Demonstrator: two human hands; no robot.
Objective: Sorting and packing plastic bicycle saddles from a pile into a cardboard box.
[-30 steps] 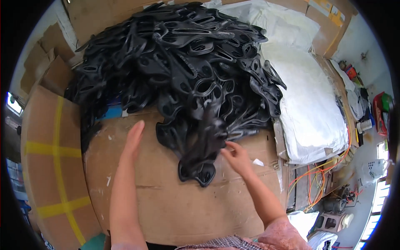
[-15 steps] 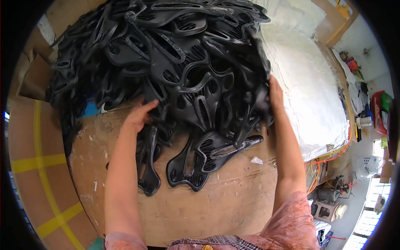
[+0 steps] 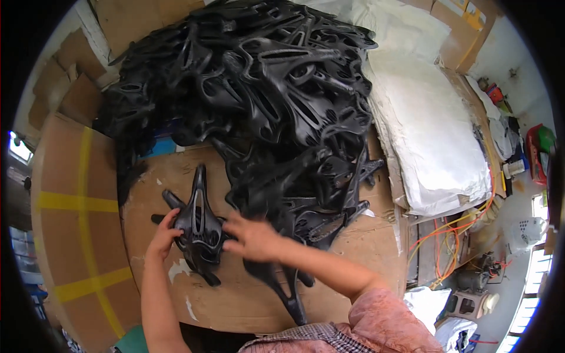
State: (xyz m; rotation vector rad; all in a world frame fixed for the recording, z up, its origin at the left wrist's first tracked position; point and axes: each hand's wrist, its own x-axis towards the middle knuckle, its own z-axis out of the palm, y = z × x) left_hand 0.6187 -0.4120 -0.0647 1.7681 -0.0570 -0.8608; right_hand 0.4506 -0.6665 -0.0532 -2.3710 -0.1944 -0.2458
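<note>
A small stack of black bicycle saddle shells [image 3: 200, 226] lies on the cardboard in front of me, the top one's narrow nose pointing away. My left hand [image 3: 162, 235] pinches the left edge of this stack between thumb and fingers. At its right edge is my right hand [image 3: 253, 235], slightly blurred, with fingers apart and tips close to the shell; whether they touch it I cannot tell. Just beyond and right of my hands rises a large heap of the same shells [image 3: 282, 112]. Several loose shells [image 3: 285, 288] reach out from under my right forearm.
Cardboard [image 3: 353, 270] covers the work surface. A tall carton with yellow tape [image 3: 82, 206] walls off the left side. To the right lies a stack under white sheeting [image 3: 435, 135], with orange and yellow cables [image 3: 450, 253] hanging below it. A blue item [image 3: 159, 147] shows beneath the heap.
Both hands have come back from the heap's sides toward me and to the left. Shells have slid down nearer, and a small stack now sits between my hands. The view has shifted slightly.
</note>
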